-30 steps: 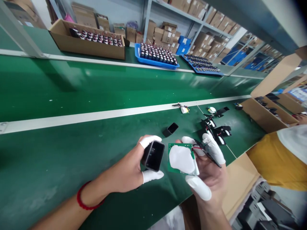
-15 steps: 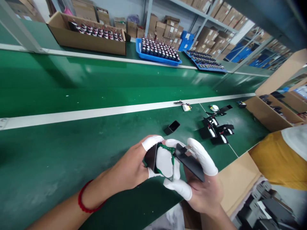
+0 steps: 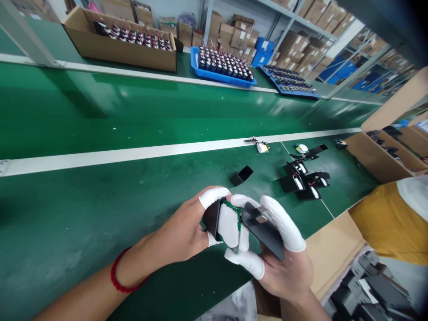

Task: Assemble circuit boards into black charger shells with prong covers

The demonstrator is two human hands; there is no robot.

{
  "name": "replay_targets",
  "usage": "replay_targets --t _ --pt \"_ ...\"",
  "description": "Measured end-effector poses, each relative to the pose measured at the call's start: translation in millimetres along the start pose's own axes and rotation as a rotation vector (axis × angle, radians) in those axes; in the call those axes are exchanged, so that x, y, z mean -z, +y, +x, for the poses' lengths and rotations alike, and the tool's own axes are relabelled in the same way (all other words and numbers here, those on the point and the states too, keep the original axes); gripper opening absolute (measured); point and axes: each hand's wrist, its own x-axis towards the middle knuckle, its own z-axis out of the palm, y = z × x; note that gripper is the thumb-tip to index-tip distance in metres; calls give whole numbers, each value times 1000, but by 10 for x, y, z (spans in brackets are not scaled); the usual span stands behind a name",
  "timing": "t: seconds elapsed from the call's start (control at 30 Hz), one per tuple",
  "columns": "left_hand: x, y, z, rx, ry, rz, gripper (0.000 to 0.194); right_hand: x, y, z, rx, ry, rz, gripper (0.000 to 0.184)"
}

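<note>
My left hand [image 3: 190,227], with white finger cots on its fingertips, is closed around a black box-shaped housing [image 3: 211,218]. Out of the housing's mouth sticks a green circuit board with a white pad [image 3: 228,226] on it. My right hand [image 3: 284,263], also in white finger cots, holds a flat black cover [image 3: 262,229] tilted beside the board. Its thumb and a finger are at the board's lower edge. Past my hands, an empty black housing [image 3: 242,175] lies on the green bench. Whether wires join cover and board is hidden.
Several black covers with white-padded parts [image 3: 302,180] lie on the right, near a loose board assembly [image 3: 261,146]. A blue tray [image 3: 222,76] and a cardboard box [image 3: 123,58] stand at the back. A person's yellow sleeve [image 3: 376,223] is at the right edge.
The board sits slightly deeper in the housing. The black cover has tilted a little, and my right thumb has shifted slightly left. The view has moved a little.
</note>
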Motion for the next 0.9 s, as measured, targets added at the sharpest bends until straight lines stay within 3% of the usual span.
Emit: replay_targets --t 0.23,0.37,0.47,0.53,0.7,0.9 --pt "-34 -22 -12 30 18 48 53 3 47 -109 -148 8 -42 91" --pt "-78 -34 -7 170 79 43 56 -59 63 -125 -333 6 187 98" --pt "-141 -91 -13 184 134 15 56 -177 96 -142 -407 117 357 71" --pt "-200 -144 -28 137 162 31 56 -269 122 -152 -475 175 354 54" --pt "-317 -204 -82 41 239 117 61 -440 167 -144 -592 305 255 46" --pt "-313 -88 -94 81 283 179 58 -536 237 -132 -581 363 473 33"
